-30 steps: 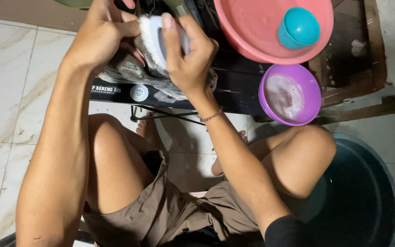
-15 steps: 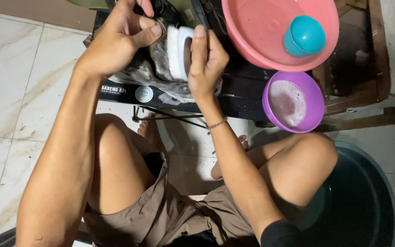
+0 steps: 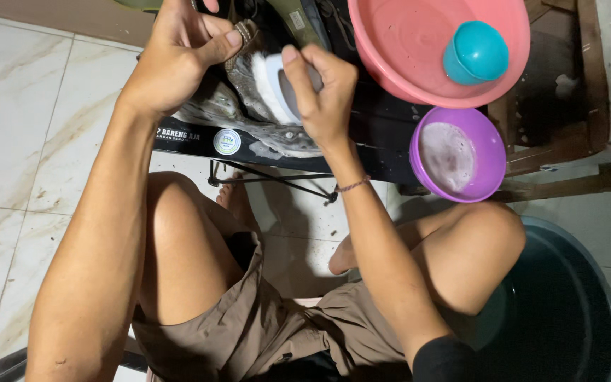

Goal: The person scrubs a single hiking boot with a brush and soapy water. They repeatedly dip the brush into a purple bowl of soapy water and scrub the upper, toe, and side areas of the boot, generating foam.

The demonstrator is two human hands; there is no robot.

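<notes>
My left hand (image 3: 178, 60) grips the top of a dirty grey and olive shoe (image 3: 242, 117), thumb pressed on a brown woven strap. The shoe rests on a black board (image 3: 199, 140) in front of my knees. My right hand (image 3: 323, 99) holds a white brush (image 3: 271, 85) with its bristles against the side of the shoe. The far end of the shoe is cut off by the top edge of the view.
A pink basin (image 3: 404, 60) with a teal cup (image 3: 476, 53) in it stands at the upper right. Below it sits a purple bowl (image 3: 454, 152) of cloudy liquid. A dark tub (image 3: 567, 304) lies by my right knee. Pale floor tiles (image 3: 22, 127) spread to the left.
My right hand has slid the brush down and across the side of the shoe. My left hand has shifted its grip at the top of the shoe.
</notes>
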